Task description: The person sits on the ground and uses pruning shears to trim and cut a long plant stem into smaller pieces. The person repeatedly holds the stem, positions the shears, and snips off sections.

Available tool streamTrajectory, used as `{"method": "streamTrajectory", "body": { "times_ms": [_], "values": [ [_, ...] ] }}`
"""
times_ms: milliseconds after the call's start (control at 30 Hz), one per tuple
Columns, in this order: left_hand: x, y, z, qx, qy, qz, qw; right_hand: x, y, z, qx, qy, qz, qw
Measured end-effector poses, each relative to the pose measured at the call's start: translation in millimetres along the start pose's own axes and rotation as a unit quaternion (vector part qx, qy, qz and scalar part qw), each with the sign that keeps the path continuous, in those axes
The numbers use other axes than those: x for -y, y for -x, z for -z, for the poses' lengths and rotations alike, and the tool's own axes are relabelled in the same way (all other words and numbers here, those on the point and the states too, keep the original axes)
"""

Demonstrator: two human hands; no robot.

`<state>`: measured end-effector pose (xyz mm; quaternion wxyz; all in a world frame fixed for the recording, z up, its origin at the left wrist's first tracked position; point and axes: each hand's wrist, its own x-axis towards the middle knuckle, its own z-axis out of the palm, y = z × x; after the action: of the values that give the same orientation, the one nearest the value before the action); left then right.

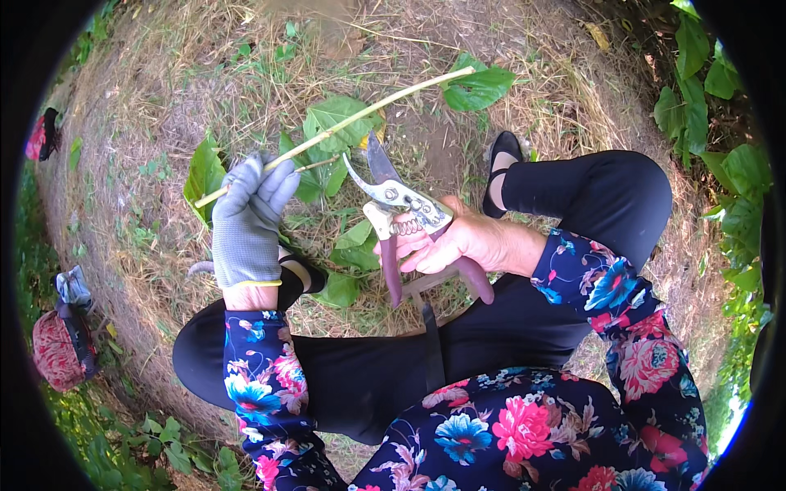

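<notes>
My left hand (pixel 249 208), in a grey knit glove with a yellow cuff edge, grips a pale, leafless plant stem (pixel 381 105). The stem slants from lower left up to the right, and a short side twig (pixel 318 164) juts out by the fingers. In my bare right hand (pixel 466 239) are bypass pruning shears (pixel 402 196) with dark red handles. Their blades are spread apart, just right of the twig's tip, with nothing visible between them. Large green leaves (pixel 344 123) lie on the ground beneath the stem.
Dry grass and soil (pixel 184 80) surround my feet, in black shoes (pixel 506 153). A red patterned bag (pixel 61 350) stands at the far left, with another red and black item (pixel 42 135) above it. Leafy plants (pixel 737 184) border the right side.
</notes>
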<state>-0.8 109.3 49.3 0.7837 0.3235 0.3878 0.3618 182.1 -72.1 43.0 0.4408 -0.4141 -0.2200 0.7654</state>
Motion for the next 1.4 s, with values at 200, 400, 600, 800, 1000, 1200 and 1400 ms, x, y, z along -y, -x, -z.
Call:
{"method": "streamTrajectory", "body": {
  "times_ms": [200,400,600,800,1000,1200,1400],
  "values": [
    [3,3,-5,-0.005,-0.011,0.008,1.0,9,1,0,-0.009,-0.035,0.004,0.999],
    [5,0,-1,-0.012,-0.002,0.014,1.0,4,5,7,-0.024,-0.07,-0.016,0.997],
    [12,8,-15,0.009,0.013,0.037,0.999,25,4,17,-0.054,-0.067,0.113,0.99],
    [23,16,-28,0.043,-0.007,0.1,0.994,49,5,25,-0.069,-0.06,0.193,0.977],
    [28,17,-30,0.064,-0.014,0.125,0.99,44,7,37,-0.034,-0.11,0.208,0.971],
    [41,19,-24,0.105,-0.05,0.16,0.98,44,11,40,-0.059,-0.126,0.211,0.968],
    [40,58,-44,0.22,-0.251,0.24,0.911,48,12,46,-0.088,-0.115,0.242,0.959]
  ]
}}
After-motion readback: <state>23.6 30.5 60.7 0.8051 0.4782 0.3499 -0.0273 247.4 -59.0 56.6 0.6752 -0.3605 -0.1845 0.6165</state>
